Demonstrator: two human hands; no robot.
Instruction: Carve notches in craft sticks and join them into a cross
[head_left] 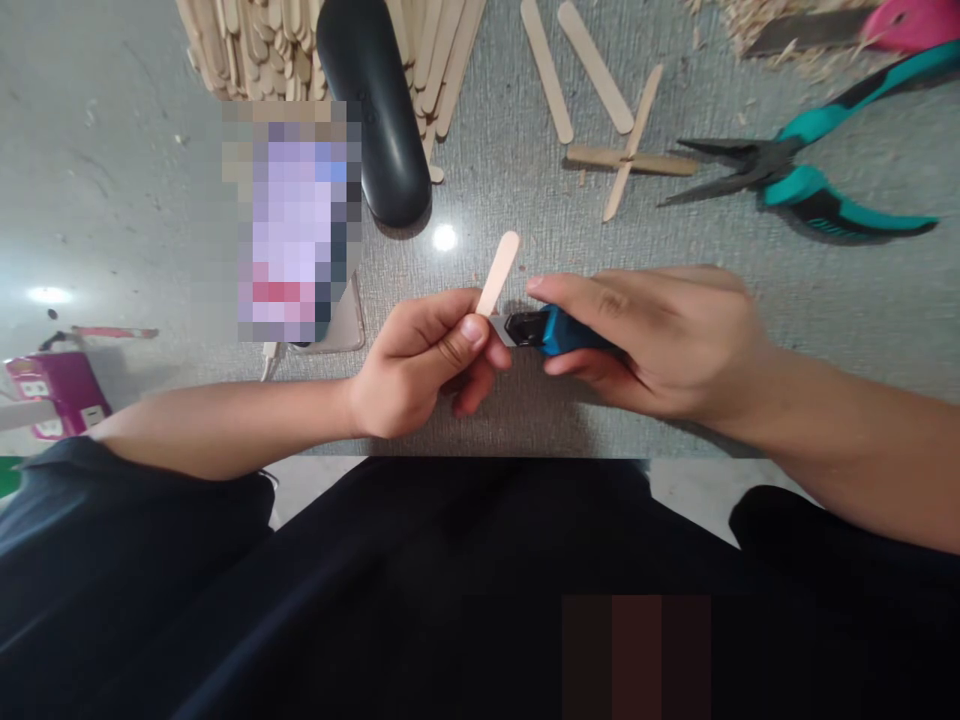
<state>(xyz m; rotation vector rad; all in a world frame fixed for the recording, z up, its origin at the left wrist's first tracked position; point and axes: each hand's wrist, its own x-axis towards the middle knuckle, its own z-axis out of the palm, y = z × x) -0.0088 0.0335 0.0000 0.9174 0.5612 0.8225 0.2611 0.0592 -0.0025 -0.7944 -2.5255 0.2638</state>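
Note:
Between thumb and fingers, my left hand [427, 355] pinches a wooden craft stick [500, 272], its rounded upper end sticking out and its lower part hidden in the hand. My right hand [660, 335] is wrapped round a blue and black utility knife [559, 330] that points left. The knife's blade meets the stick's edge just beside my left thumb; how deep it goes cannot be seen. Above my hands lie two crossed craft sticks [627, 160], joined near their middles, and two loose craft sticks [596, 68].
Teal-handled needle-nose pliers [780, 165] lie open at right, below wood shavings [799, 60] and a pink-handled blade [907, 25]. A black case [379, 110] rests against a heap of craft sticks [255, 45]. A blurred-out phone [292, 235] and a purple socket box [60, 390] are at left.

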